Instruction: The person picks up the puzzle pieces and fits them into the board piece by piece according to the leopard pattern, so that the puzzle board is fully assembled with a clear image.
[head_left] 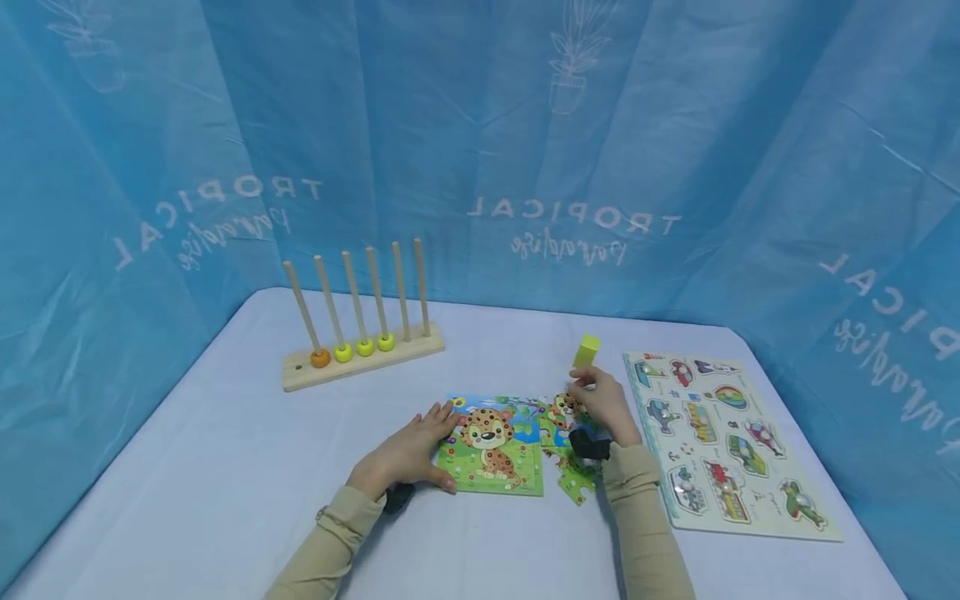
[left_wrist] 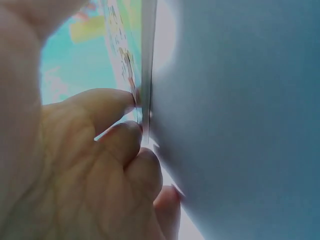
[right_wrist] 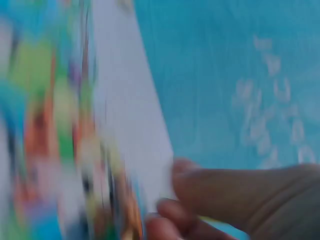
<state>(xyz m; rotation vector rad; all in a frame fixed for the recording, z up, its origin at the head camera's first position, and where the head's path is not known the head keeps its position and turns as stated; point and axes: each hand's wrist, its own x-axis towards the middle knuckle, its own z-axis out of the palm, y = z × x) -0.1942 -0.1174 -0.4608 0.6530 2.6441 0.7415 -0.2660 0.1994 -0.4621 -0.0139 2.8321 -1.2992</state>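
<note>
A square puzzle board (head_left: 491,450) with a cartoon leopard lies in front of me. My left hand (head_left: 408,450) rests at its left side, fingers spread and thumb near the lower corner. In the left wrist view, the fingers (left_wrist: 115,105) touch the board's thin edge (left_wrist: 146,75). My right hand (head_left: 603,404) is over loose picture puzzle pieces (head_left: 576,479) right of the board, thumb and fingertips close together. Just beyond those fingertips stands a yellow block (head_left: 587,350). Blur in the right wrist view hides whether the right fingers (right_wrist: 210,190) pinch anything.
At the back left stands a wooden peg rack (head_left: 363,358) with one orange and several yellow beads on its upright pegs. A vehicle knob-puzzle board (head_left: 731,450) lies to the right, close to my right forearm. Blue curtains (head_left: 480,150) surround the white table (head_left: 225,467).
</note>
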